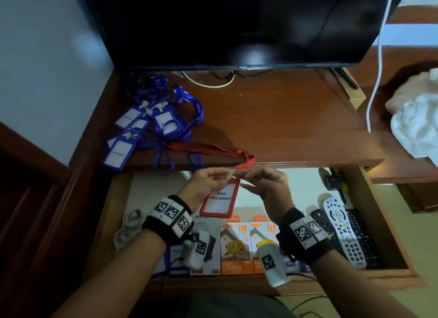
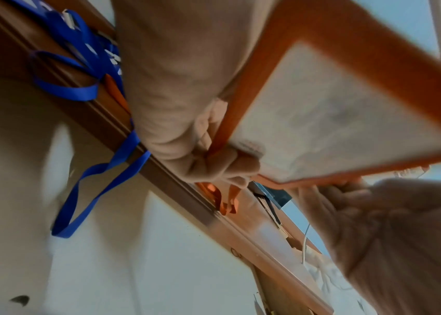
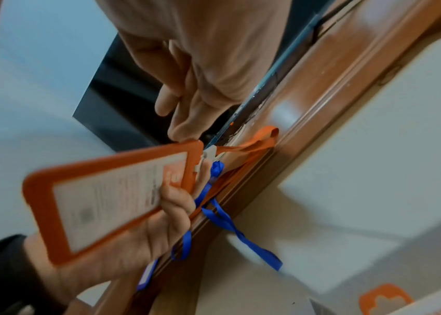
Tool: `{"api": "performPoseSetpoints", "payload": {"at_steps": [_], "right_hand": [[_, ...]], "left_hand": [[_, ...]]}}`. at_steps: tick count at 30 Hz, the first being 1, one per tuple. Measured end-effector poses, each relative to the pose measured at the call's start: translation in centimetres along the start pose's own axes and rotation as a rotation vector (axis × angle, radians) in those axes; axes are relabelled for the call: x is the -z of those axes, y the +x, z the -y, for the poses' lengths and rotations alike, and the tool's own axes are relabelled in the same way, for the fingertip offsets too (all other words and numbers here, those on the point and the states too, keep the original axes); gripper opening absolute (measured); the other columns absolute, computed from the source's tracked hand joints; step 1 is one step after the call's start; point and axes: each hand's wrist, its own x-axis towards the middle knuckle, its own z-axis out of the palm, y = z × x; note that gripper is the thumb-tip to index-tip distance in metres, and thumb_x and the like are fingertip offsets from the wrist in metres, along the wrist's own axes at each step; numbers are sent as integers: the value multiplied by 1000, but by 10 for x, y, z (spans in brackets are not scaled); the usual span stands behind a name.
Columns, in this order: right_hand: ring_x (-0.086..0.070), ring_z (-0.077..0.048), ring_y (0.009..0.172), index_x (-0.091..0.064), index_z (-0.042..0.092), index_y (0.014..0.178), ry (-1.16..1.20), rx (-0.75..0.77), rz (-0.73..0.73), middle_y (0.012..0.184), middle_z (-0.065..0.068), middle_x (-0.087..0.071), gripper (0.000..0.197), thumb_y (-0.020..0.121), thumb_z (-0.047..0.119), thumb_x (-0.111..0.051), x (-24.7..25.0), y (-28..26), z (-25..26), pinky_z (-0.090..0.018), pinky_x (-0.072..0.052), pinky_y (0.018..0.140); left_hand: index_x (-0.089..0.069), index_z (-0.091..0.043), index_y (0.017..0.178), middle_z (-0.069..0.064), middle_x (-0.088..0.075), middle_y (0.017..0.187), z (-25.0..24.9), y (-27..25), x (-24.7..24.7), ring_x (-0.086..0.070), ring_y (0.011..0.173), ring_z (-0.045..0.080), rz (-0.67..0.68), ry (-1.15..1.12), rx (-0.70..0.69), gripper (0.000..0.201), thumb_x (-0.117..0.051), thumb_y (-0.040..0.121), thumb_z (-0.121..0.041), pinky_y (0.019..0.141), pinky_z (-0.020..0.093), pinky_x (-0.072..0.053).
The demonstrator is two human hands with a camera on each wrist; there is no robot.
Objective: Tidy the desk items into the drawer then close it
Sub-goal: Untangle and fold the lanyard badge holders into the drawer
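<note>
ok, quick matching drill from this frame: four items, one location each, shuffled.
Items:
1. red badge holder
2. blue badge holders
3. white remote
4. orange charger boxes

Places:
A. desktop, left side
B. drawer, right end
C. held in both hands over the open drawer
D. drawer, front middle

Pairs: 1-C, 2-A, 3-B, 4-D

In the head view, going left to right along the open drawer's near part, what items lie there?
White cable → blue badge holder → grey-white box → two orange 25W charger boxes → black remote → white remote → black remote at the far right.
</note>
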Motion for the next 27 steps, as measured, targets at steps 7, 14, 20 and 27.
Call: {"api": "performPoseSetpoints", "payload": {"at_steps": [7, 14, 20, 27], "right_hand": [[-61, -24, 106, -68, 10, 103, -262, -14, 33, 109, -7, -68, 26, 87, 20, -49, -8, 18, -18, -36, -48, 93], [-64, -25, 94, -61, -1, 112, -168, -180, 162, 103, -16, -66, 49, 80, 37, -59, -32, 11, -18, -38, -51, 89], [-69, -22, 81, -63, -1, 107, -271, -217, 288, 97, -14, -72, 22, 88, 10, -65, -33, -4, -22, -30, -56, 74], [-50, -14, 45, -60, -1, 87, -359, -213, 228, 56, -4, -57, 10, 93, 6, -56, -20, -5, -11, -23, -43, 52]], "left_hand": [[-65, -14, 108, 11, -67, 104, -5, -24, -6, -66, 86, 24, -10, 20, -82, 33, -59, 86, 9, 75, 35, -57], [-65, -16, 105, 7, -67, 100, -16, -34, 0, -67, 77, 20, -131, -179, -179, 32, -56, 87, 8, 66, 31, -58], [-63, -18, 106, 9, -66, 96, -14, -30, 2, -66, 75, 22, -312, -377, -217, 31, -55, 89, 6, 64, 34, -59], [-55, -22, 118, 8, -60, 110, -3, -34, 10, -62, 94, 23, -388, -434, -206, 46, -55, 86, 10, 89, 44, -51]]}}
